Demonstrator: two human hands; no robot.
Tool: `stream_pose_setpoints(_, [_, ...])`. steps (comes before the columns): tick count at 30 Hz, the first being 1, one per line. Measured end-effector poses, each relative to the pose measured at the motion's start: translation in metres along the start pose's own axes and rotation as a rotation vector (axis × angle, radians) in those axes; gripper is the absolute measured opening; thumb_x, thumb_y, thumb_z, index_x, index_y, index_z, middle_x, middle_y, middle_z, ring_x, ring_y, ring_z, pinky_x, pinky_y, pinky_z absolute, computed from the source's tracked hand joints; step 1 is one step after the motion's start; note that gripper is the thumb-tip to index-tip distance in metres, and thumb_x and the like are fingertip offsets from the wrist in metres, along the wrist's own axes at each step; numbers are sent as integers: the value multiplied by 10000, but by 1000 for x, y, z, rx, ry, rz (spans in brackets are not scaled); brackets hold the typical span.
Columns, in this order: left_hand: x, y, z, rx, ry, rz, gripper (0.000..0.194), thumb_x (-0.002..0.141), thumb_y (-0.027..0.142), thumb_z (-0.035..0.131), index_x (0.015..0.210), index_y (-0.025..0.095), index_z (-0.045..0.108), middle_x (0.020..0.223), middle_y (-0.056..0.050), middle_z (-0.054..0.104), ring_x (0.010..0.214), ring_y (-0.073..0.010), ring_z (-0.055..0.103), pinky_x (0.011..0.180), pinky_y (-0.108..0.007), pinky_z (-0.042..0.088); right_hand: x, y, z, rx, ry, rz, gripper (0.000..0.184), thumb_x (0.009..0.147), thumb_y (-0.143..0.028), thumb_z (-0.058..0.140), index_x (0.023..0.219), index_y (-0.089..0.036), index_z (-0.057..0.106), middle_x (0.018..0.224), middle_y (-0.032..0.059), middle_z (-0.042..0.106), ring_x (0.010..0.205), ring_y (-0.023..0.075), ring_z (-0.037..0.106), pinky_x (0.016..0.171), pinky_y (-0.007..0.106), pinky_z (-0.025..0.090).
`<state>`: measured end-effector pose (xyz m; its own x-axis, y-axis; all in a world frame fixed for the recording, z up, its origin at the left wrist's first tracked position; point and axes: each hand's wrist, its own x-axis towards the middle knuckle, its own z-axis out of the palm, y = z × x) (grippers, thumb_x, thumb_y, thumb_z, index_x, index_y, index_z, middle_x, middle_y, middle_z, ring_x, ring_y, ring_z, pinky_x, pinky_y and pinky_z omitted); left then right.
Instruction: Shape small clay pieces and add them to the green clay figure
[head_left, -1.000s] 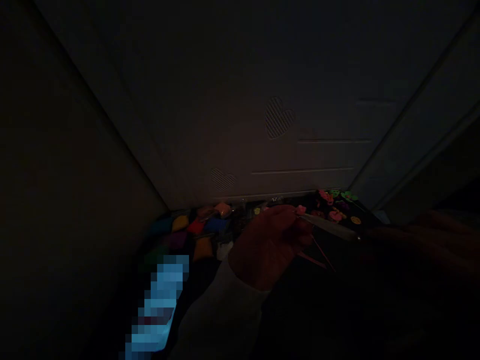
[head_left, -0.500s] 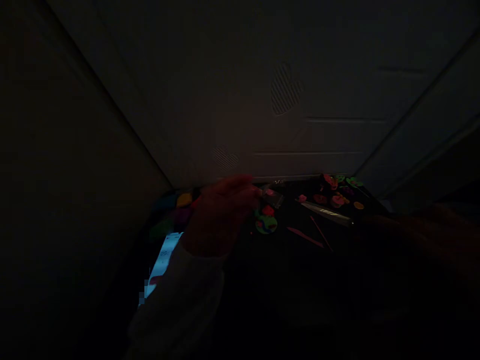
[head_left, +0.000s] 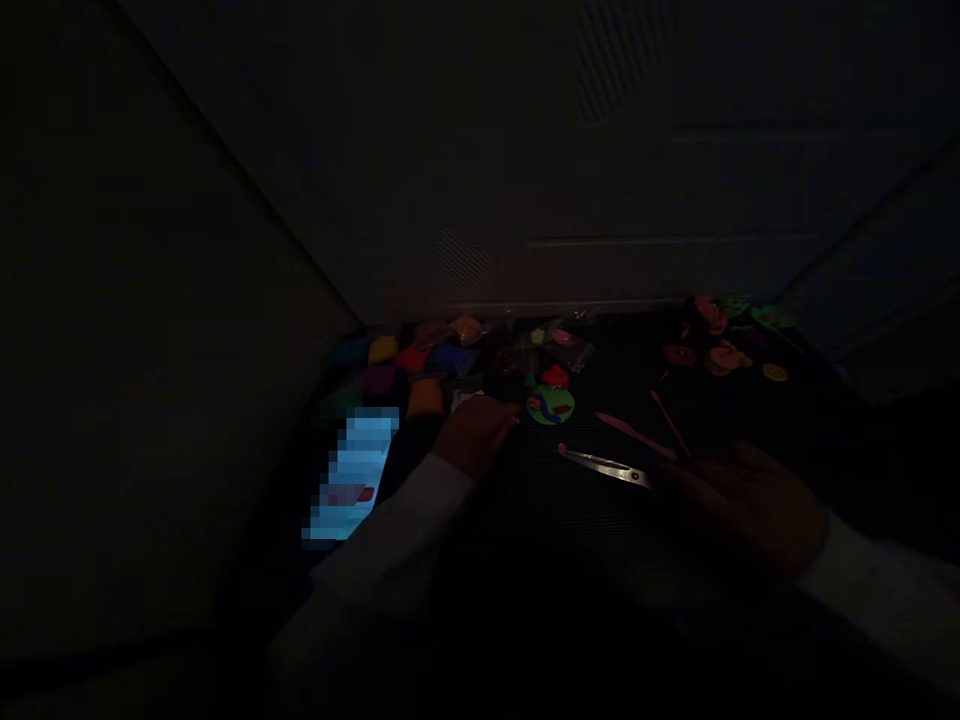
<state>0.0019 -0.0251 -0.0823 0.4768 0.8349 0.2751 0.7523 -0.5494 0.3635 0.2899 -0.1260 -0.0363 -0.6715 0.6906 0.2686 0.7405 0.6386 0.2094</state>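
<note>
In the dim head view, a pair of scissors (head_left: 606,466) points left, with its handle end at the fingers of my right hand (head_left: 761,510); the handles are lost in shadow. Close to the blade tips sits a small pink lump (head_left: 561,449). My left hand (head_left: 476,435) is closed with its fingertips together; what they hold, if anything, is too small to name. Just right of those fingertips lies a green disc (head_left: 551,412) with blue and red pieces on it. A red piece (head_left: 555,376) touches its far edge.
Colourful clay packs (head_left: 425,397) line the back left. A lit phone (head_left: 352,475) lies left of my forearm. Two pink modelling tools (head_left: 630,432) rest beyond the scissors. Several shaped clay pieces (head_left: 724,358) are at the back right, before a pale wall (head_left: 525,150).
The scissors have moved left and toward me, with my right hand coming in from the right to their handle end. My left hand has drawn back from the clear bags, uncovering the clay packs.
</note>
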Motion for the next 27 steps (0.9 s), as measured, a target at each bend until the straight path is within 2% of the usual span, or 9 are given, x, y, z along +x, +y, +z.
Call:
stream_pose_setpoints(4, [7,-9,11,90,-65,72,195,770,163,468,876,169,632,795,-64,635,781,-163,556,714,-296,449,-6,1,5,20,-2,23,271,870,-216,250,1032,-142,455,749,51,595,582,135,505,633,314,291])
stream_pose_setpoints(10, [7,-12,15,147,-138,160,187,766,128,464,844,163,630,774,-50,626,772,-150,541,723,-280,430,-7,5,14,46,-58,45,267,865,-234,271,1050,-162,449,778,44,595,596,138,505,629,309,291])
stream_pose_setpoints(17, [6,-7,12,198,-127,139,207,801,199,420,788,142,618,771,-75,597,767,-172,512,710,-312,405,-2,7,3,11,-8,16,244,844,-215,333,1027,-151,483,759,41,590,586,126,483,630,302,293])
stream_pose_setpoints(22, [-5,-3,6,205,-111,102,199,798,220,414,774,136,593,784,-84,590,772,-188,506,701,-333,395,-3,10,-7,6,2,12,257,831,-215,368,1047,-140,483,802,54,592,625,132,479,628,295,299])
stream_pose_setpoints(27, [-14,-4,3,187,-99,62,188,796,230,430,768,137,591,777,-78,605,763,-184,522,709,-333,397,-5,8,-6,57,-15,5,271,828,-225,361,1058,-132,471,793,57,590,629,133,482,635,289,318])
